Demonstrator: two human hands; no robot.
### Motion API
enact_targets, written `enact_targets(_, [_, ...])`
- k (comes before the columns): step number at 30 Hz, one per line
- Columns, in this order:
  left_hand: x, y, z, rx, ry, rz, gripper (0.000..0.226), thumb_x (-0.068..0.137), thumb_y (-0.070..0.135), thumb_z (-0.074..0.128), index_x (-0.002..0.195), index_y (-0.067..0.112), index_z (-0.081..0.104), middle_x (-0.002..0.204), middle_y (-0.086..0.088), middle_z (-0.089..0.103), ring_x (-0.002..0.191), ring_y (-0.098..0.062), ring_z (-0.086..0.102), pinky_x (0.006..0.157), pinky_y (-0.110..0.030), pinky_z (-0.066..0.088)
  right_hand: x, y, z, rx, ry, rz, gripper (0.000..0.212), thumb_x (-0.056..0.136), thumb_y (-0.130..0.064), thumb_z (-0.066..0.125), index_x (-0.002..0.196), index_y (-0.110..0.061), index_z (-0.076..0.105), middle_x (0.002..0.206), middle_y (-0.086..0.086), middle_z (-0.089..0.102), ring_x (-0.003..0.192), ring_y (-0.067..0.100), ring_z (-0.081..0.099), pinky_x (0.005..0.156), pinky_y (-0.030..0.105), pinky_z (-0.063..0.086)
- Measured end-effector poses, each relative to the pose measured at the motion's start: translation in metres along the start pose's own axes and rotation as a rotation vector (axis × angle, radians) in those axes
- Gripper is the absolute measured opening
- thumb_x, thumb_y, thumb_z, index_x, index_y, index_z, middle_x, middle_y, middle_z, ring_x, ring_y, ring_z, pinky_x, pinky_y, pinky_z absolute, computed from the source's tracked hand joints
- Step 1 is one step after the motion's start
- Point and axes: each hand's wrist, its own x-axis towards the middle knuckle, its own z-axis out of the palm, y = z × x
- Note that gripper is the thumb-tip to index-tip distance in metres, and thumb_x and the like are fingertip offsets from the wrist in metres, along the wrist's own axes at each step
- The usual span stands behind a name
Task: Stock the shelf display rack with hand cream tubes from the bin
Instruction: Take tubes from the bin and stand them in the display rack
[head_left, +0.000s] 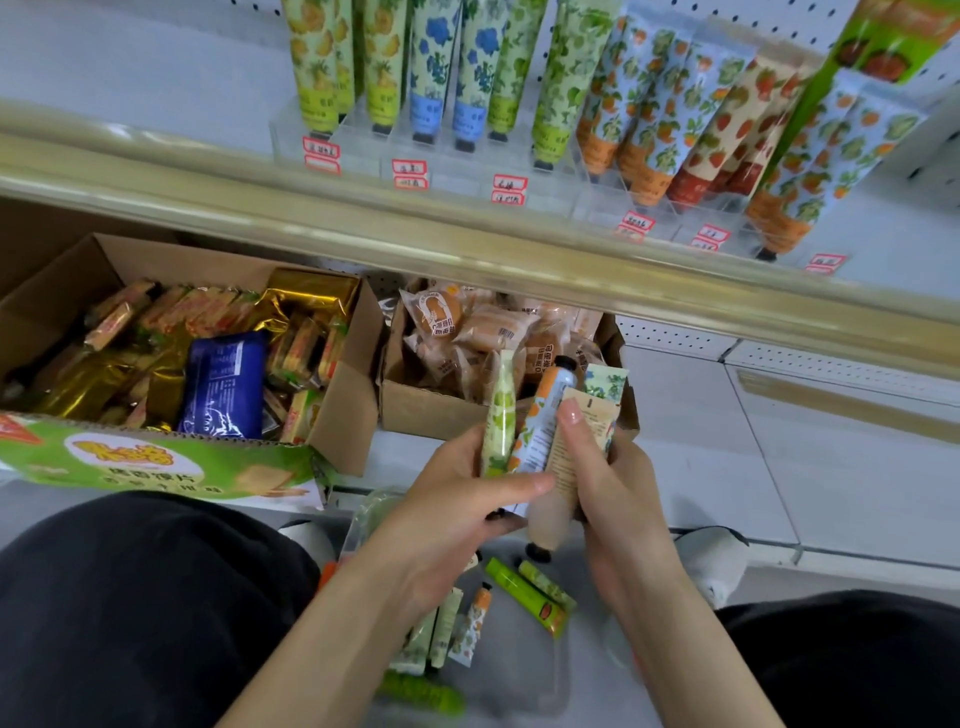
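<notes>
The left hand (457, 499) has its grip clamped round two soft, flat-ended tubes, a pale green leaf-printed tube (500, 415) and an orange-and-blue tube (543, 415) with a dark cap at the top. The right hand (618, 499) grips a matte beige tube (566, 467), thumb pressed on its face, black cap pointing down. Both hands meet just above the clear plastic bin (514, 670), where more loose tubes (524, 592) lie scattered flat. On the shelf above, behind a glossy gold rail (467, 244), a clear acrylic display rack (358, 156) holds rows of printed tubes (431, 67) standing cap-down in stepped compartments with red-edged labels. Beneath it, a large cardboard box (343, 415) holds foil-wrapped snacks and a blue packet (223, 384); a smaller cardboard box (421, 410) beside it holds wrapped buns (441, 312).
</notes>
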Motion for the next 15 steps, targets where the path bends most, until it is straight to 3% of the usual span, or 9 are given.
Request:
enact_targets(4, [0.000, -0.006, 0.002, 0.060, 0.014, -0.008, 0.042, 0.069, 0.010, 0.076, 0.108, 0.024, 0.066, 0.103, -0.005, 0.073, 0.099, -0.025, 0.068, 0.087, -0.038, 0.054, 0.002, -0.001, 0.004, 0.007, 0.045, -0.002, 0.055, 0.058, -0.049, 0.070, 0.097, -0.010, 0.070, 0.089, 0.005, 0.076, 0.085, 0.022, 0.072, 0.081, 0.042, 0.058])
enact_targets(7, [0.002, -0.005, 0.001, 0.079, 0.061, 0.007, 0.036, 0.076, 0.006, 0.074, 0.107, 0.023, 0.066, 0.100, -0.004, 0.074, 0.095, -0.022, 0.069, 0.083, -0.036, 0.056, 0.003, -0.002, 0.008, 0.018, 0.040, -0.008, 0.048, 0.056, -0.047, 0.069, 0.091, -0.014, 0.070, 0.084, 0.000, 0.076, 0.081, 0.016, 0.072, 0.074, 0.031, 0.059])
enact_targets(10, [0.002, -0.001, 0.000, 0.109, 0.053, 0.022, 0.034, 0.079, 0.005, 0.070, 0.108, 0.023, 0.065, 0.100, -0.003, 0.074, 0.094, -0.018, 0.070, 0.078, -0.030, 0.054, 0.005, -0.004, 0.008, 0.008, 0.031, -0.025, 0.038, 0.064, -0.045, 0.070, 0.090, -0.017, 0.069, 0.083, -0.002, 0.076, 0.079, 0.013, 0.072, 0.072, 0.027, 0.058])
enact_targets(15, [0.000, 0.014, 0.000, 0.139, -0.004, 0.040, 0.036, 0.080, 0.007, 0.070, 0.113, 0.022, 0.063, 0.105, -0.002, 0.073, 0.099, -0.020, 0.069, 0.090, -0.039, 0.052, 0.004, -0.013, 0.009, -0.032, -0.001, -0.065, 0.023, 0.079, -0.039, 0.066, 0.094, -0.022, 0.067, 0.085, -0.009, 0.075, 0.081, 0.006, 0.071, 0.064, 0.017, 0.056])
